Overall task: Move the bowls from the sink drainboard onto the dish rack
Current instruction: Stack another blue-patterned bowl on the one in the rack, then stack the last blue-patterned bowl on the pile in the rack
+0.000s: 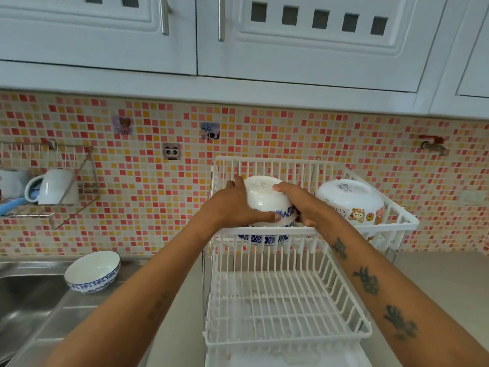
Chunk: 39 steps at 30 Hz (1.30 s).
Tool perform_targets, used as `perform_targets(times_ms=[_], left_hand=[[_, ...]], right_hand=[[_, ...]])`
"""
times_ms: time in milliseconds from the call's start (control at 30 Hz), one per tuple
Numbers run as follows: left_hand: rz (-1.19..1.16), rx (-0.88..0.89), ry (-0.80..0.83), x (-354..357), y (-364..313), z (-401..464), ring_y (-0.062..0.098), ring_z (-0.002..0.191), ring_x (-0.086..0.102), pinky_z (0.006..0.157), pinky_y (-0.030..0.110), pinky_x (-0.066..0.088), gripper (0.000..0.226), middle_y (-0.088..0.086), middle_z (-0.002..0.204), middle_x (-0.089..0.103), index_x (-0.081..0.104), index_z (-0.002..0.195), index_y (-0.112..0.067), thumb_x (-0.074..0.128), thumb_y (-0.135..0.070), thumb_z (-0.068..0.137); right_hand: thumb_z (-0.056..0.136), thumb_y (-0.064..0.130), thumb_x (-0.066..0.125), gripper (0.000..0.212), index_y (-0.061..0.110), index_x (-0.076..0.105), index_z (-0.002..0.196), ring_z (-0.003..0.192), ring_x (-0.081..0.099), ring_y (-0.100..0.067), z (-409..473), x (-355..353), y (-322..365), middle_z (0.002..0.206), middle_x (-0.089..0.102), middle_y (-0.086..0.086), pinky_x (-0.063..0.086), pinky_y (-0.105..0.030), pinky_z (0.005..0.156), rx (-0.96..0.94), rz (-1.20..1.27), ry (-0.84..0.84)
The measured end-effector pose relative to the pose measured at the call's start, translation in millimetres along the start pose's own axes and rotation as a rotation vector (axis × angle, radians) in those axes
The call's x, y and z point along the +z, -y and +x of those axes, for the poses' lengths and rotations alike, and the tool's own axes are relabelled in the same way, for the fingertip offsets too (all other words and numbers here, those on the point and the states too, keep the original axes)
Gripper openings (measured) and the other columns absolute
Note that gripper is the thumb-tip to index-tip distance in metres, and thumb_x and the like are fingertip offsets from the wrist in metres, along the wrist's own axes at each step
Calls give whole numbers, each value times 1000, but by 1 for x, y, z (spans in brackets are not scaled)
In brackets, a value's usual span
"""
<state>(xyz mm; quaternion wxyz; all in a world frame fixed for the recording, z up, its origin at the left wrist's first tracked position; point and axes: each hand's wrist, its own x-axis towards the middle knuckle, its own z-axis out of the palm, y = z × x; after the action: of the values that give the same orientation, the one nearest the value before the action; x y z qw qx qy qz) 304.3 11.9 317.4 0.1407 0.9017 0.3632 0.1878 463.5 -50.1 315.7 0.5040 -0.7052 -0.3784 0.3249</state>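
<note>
A white two-tier dish rack stands on the counter. Both my hands hold a white bowl with a blue floral band upside down in the left part of the upper tier. My left hand wraps its left side, my right hand its right side. It seems to rest on another blue-patterned bowl beneath it. A white bowl with cartoon prints lies upside down in the upper tier's right part. One more blue-rimmed bowl stands upright on the steel drainboard at the left.
The rack's lower tier holds nothing. A steel sink basin lies at the far left. A wire wall shelf with white mugs hangs on the mosaic tiles. White cabinets hang overhead, and a tap sticks out at the right.
</note>
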Motion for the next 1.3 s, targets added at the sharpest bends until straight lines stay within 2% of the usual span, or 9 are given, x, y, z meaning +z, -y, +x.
perform_targets(times_ms=[200, 367, 467, 567, 800, 867, 1100, 1200, 1300], left_hand=[[-20, 30, 9, -1, 2, 0, 24, 123, 54, 88, 33, 48, 118, 6, 144, 45, 25, 148, -12, 69, -77, 60], [-95, 93, -69, -8, 5, -8, 25, 147, 28, 116, 40, 33, 129, 6, 164, 18, 3, 156, -12, 70, -73, 64], [-298, 109, -186, -14, 8, -13, 23, 149, 23, 117, 37, 26, 111, 4, 164, 17, 9, 157, -13, 65, -65, 77], [-587, 101, -311, -19, 18, -21, 19, 147, 28, 114, 33, 27, 82, 2, 161, 26, 24, 154, -16, 58, -53, 90], [-723, 40, -352, -34, 95, -44, 10, 135, 39, 106, 26, 36, 46, -2, 153, 37, 38, 147, -18, 44, -30, 102], [-727, -18, -346, -40, 129, -55, 14, 136, 41, 109, 31, 39, 45, 0, 151, 41, 42, 144, -17, 43, -33, 102], [-758, -352, -343, -53, 266, -93, 7, 96, 55, 75, 13, 42, 34, -1, 117, 61, 56, 127, -10, 39, -29, 104], [-827, -555, -350, -47, 324, -101, 21, 113, 55, 89, 22, 38, 37, 7, 126, 60, 56, 129, -3, 41, -25, 104], [-897, -699, -339, -34, 377, -106, 31, 128, 49, 102, 35, 36, 41, 15, 140, 53, 54, 133, -4, 42, -30, 103]], right_hand=[[87, 49, 53, 49, 17, 59, 123, 91, 68, -27, -4, -1, 1, 108, 70, -12, 55, -39, 82, 3, 27, -15], [90, 47, 49, 44, 16, 57, 121, 90, 60, -17, -20, 6, 10, 118, 60, -7, 49, -31, 69, -209, -48, -192], [91, 33, 51, 41, 16, 54, 128, 112, 47, -11, -31, 7, 14, 137, 49, -3, 35, -26, 87, -510, -159, -396], [90, 22, 55, 31, 20, 58, 120, 119, 47, -9, -48, 22, 26, 130, 52, 0, 32, -25, 99, -725, -227, -446], [88, 30, 53, 27, 25, 64, 112, 94, 54, 22, -65, 114, 86, 111, 61, 19, 40, 4, 74, -714, 113, -102], [87, 29, 52, 27, 29, 63, 111, 96, 55, 19, -63, 153, 95, 112, 61, 21, 42, -2, 80, -704, 103, -3], [93, 10, 51, 29, 31, 60, 112, 117, 51, -6, -24, 297, 72, 132, 54, 4, 40, -29, 102, -493, 8, 369], [94, 13, 51, 28, 23, 60, 118, 107, 56, -6, 9, 352, 43, 126, 59, -2, 40, -35, 106, -305, 21, 411], [93, 17, 54, 29, 17, 59, 121, 122, 51, -19, 37, 395, 11, 126, 56, 0, 41, -34, 101, -122, 48, 401]])
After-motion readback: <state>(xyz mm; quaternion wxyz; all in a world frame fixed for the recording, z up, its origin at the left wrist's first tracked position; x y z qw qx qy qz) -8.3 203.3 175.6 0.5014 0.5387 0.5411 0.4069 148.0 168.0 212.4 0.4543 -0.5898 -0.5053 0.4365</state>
